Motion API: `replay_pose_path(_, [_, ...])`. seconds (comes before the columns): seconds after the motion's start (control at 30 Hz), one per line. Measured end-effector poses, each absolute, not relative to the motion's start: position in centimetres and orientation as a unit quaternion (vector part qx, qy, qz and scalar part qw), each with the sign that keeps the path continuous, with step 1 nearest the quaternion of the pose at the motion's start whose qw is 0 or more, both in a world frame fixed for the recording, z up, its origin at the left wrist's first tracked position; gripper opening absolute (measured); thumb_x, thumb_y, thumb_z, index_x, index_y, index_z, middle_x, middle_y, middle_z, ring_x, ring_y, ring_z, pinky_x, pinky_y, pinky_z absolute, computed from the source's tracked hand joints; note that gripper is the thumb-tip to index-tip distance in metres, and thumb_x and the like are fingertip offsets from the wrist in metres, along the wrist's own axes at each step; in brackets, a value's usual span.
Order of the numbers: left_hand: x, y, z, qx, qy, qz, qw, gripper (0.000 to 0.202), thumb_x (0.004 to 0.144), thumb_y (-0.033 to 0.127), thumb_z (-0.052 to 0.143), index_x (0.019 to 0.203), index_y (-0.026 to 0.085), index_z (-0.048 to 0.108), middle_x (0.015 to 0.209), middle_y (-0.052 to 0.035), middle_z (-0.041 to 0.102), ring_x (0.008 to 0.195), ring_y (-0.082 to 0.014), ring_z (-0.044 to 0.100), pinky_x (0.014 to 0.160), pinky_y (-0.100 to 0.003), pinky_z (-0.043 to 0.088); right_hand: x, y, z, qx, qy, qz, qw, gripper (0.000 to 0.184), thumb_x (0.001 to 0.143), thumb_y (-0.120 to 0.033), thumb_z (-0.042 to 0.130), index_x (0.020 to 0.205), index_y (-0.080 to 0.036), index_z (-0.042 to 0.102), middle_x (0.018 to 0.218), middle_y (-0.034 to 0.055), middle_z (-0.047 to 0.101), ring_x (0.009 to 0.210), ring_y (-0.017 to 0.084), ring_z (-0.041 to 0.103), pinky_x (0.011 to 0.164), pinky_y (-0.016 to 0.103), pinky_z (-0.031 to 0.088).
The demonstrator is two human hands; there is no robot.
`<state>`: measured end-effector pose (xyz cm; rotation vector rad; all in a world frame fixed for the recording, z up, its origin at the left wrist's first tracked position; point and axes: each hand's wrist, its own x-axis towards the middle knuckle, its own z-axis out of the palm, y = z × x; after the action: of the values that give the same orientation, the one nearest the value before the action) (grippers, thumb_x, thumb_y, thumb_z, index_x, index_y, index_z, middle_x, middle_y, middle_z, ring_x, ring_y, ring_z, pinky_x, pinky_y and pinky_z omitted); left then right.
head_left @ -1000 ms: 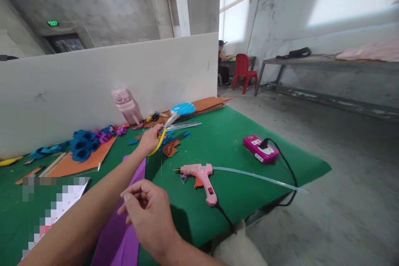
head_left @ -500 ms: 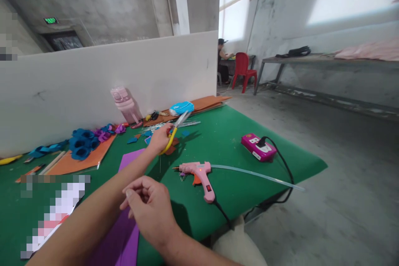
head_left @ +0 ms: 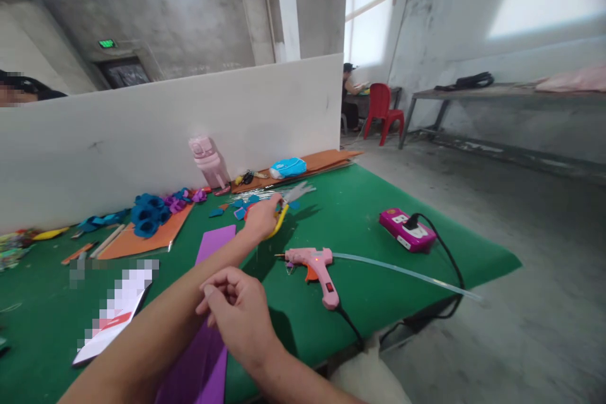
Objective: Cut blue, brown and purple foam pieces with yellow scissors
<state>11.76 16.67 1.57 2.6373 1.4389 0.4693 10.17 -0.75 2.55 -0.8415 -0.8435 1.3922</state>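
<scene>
In the head view, the left hand (head_left: 264, 216) grips the scissors (head_left: 283, 221) near the frame's centre, blades pointing upper right. The right hand (head_left: 242, 314), lower centre, is loosely curled, fingers released, near the purple sheet (head_left: 218, 241). The glue gun (head_left: 310, 257) lies just right of centre.

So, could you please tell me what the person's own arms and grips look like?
The left grip and right grip are bare human hands, without gloves. No sleeve, watch or bracelet shows on either forearm.
</scene>
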Motion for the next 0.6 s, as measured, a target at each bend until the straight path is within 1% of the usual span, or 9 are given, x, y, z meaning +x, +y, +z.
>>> replay_pose_path(0.07, [12.9, 16.0, 0.2, 0.864, 0.481, 0.139, 0.05, 0.026, 0.085, 0.029, 0.055, 0.108, 0.016, 0.057, 0.095, -0.0061, 0.064, 0.088, -0.0208, 0.061, 0.078, -0.038, 0.048, 10.1, -0.7, 2.2, -0.365, -0.371, 0.596, 0.612, 0.009, 0.073, -0.023, 0.055, 0.07, -0.015, 0.058, 0.053, -0.0007, 0.061, 0.04, 0.006, 0.044, 0.041, 0.017, 0.036])
replay_pose_path(0.13, [13.6, 15.7, -0.7, 0.859, 0.491, 0.138, 0.055, 0.03, 0.087, 0.033, 0.054, 0.111, 0.015, 0.055, 0.109, -0.007, 0.06, 0.094, -0.0193, 0.059, 0.082, -0.041, 0.05, 10.3, -0.6, 1.8, -0.371, -0.375, 0.592, 0.61, 0.011, 0.074, -0.025, 0.055, 0.071, -0.015, 0.057, 0.053, -0.0001, 0.061, 0.04, 0.006, 0.044, 0.041, 0.017, 0.035])
replay_pose_path(0.2, [13.7, 15.8, -1.0, 0.85, 0.499, 0.154, 0.068, 0.031, 0.087, 0.033, 0.054, 0.112, 0.015, 0.055, 0.114, -0.0075, 0.058, 0.098, -0.0197, 0.058, 0.083, -0.042, 0.05, 10.6, -0.6, 1.6, -0.375, -0.377, 0.592, 0.606, 0.013, 0.075, -0.027, 0.055, 0.072, -0.014, 0.057, 0.053, 0.0001, 0.061, 0.04, 0.006, 0.045, 0.042, 0.017, 0.035])
replay_pose_path(0.3, [12.8, 16.6, -0.5, 0.835, 0.498, 0.211, 0.103, 0.029, 0.086, 0.032, 0.055, 0.11, 0.015, 0.056, 0.107, -0.0065, 0.06, 0.094, -0.0191, 0.059, 0.082, -0.041, 0.049, 11.0, -0.6, 1.5, -0.375, -0.382, 0.591, 0.603, 0.014, 0.075, -0.028, 0.055, 0.074, -0.014, 0.057, 0.054, 0.0002, 0.062, 0.04, 0.006, 0.045, 0.042, 0.017, 0.036])
replay_pose_path(0.37, [11.6, 17.4, 0.3, 0.819, 0.49, 0.265, 0.137, 0.027, 0.083, 0.027, 0.057, 0.108, 0.016, 0.057, 0.096, -0.0043, 0.063, 0.088, -0.0185, 0.061, 0.08, -0.039, 0.049, 11.2, -0.6, 1.5, -0.375, -0.382, 0.592, 0.602, 0.013, 0.075, -0.027, 0.055, 0.075, -0.015, 0.057, 0.055, 0.0001, 0.062, 0.04, 0.006, 0.044, 0.042, 0.017, 0.036])
replay_pose_path(0.4, [10.9, 17.9, 0.8, 0.807, 0.486, 0.296, 0.156, 0.027, 0.079, 0.022, 0.06, 0.106, 0.018, 0.058, 0.089, -0.003, 0.064, 0.086, -0.0187, 0.061, 0.079, -0.036, 0.048, 11.2, -0.6, 1.5, -0.375, -0.382, 0.594, 0.601, 0.012, 0.075, -0.027, 0.055, 0.074, -0.015, 0.057, 0.055, -0.0001, 0.062, 0.039, 0.006, 0.044, 0.041, 0.017, 0.035])
replay_pose_path(0.5, [8.6, 19.4, 2.3, 0.761, 0.47, 0.387, 0.224, 0.036, 0.066, 0.017, 0.064, 0.102, 0.017, 0.057, 0.082, -0.0006, 0.063, 0.076, -0.0169, 0.062, 0.068, -0.028, 0.049, 11.0, -0.5, 1.3, -0.369, -0.385, 0.599, 0.597, 0.011, 0.074, -0.026, 0.055, 0.072, -0.015, 0.057, 0.053, -0.001, 0.061, 0.039, 0.006, 0.044, 0.041, 0.017, 0.036])
replay_pose_path(0.6, [6.6, 19.5, 3.5, 0.709, 0.45, 0.459, 0.289, 0.043, 0.061, 0.023, 0.064, 0.102, 0.016, 0.054, 0.076, 0.0018, 0.058, 0.062, -0.0121, 0.059, 0.057, -0.023, 0.048, 10.6, -0.4, 1.2, -0.37, -0.387, 0.602, 0.592, 0.01, 0.073, -0.026, 0.056, 0.07, -0.016, 0.056, 0.052, -0.0014, 0.061, 0.038, 0.006, 0.044, 0.04, 0.017, 0.035])
